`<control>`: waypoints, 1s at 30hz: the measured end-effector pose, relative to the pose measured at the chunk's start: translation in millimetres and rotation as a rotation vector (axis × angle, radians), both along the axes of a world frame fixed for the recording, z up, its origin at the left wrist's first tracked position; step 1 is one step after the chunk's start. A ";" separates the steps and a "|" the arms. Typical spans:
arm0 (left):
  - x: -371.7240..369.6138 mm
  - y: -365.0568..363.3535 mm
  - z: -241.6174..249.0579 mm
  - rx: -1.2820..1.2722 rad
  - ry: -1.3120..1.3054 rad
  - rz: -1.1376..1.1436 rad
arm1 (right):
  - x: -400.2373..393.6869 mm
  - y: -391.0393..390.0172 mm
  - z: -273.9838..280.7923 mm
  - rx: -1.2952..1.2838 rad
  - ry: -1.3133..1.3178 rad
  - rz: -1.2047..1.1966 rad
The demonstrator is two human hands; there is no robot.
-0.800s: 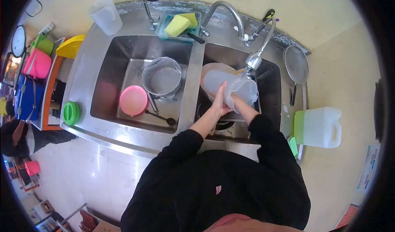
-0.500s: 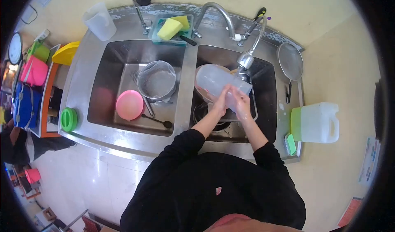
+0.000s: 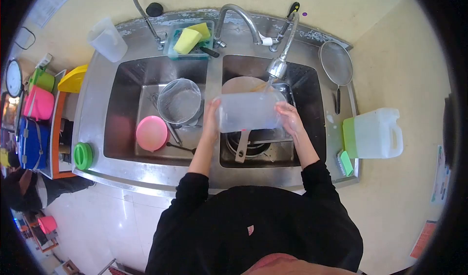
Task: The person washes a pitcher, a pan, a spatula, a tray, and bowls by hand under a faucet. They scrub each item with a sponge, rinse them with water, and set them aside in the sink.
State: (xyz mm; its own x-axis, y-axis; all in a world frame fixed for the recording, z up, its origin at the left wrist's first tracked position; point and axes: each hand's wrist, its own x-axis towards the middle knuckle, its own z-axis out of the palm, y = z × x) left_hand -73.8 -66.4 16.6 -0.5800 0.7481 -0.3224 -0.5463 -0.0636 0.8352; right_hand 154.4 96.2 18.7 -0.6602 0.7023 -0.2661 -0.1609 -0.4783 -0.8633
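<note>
Swung level since the earlier frame, above the right of two sink basins point(image 3: 311, 129), one cloudy container point(image 3: 249, 112) is clamped at opposite ends by left hand point(image 3: 211, 121) and right hand point(image 3: 291, 119). Behind sits one tray point(image 3: 170, 51); one pink bowl point(image 3: 151, 133) lies leftward; two sponges point(image 3: 186, 41) fill the tray.

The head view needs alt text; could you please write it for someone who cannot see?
A person's left hand and right hand hold a translucent plastic container sideways beneath a spray faucet, over the right basin of a steel double sink. The left basin holds a pink bowl; a mesh strainer lies on the counter.
</note>
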 end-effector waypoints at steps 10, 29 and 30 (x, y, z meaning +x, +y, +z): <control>7.7 -22.0 -15.5 0.113 0.154 0.146 | -13.4 21.3 0.5 0.049 0.016 0.211; 34.6 -47.7 -8.7 0.073 0.180 0.012 | -13.4 31.4 18.7 -0.009 0.023 0.450; 35.5 -48.7 -10.1 0.077 0.189 0.012 | -13.6 30.4 19.7 -0.016 0.023 0.447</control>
State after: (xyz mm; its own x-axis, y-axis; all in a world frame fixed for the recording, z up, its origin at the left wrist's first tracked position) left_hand -38.3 -115.1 6.4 -0.6339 0.7591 -0.1486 -0.3789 -0.1373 0.9152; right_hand 140.8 126.7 38.4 -0.9040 0.3422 -0.2564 0.0457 -0.5189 -0.8536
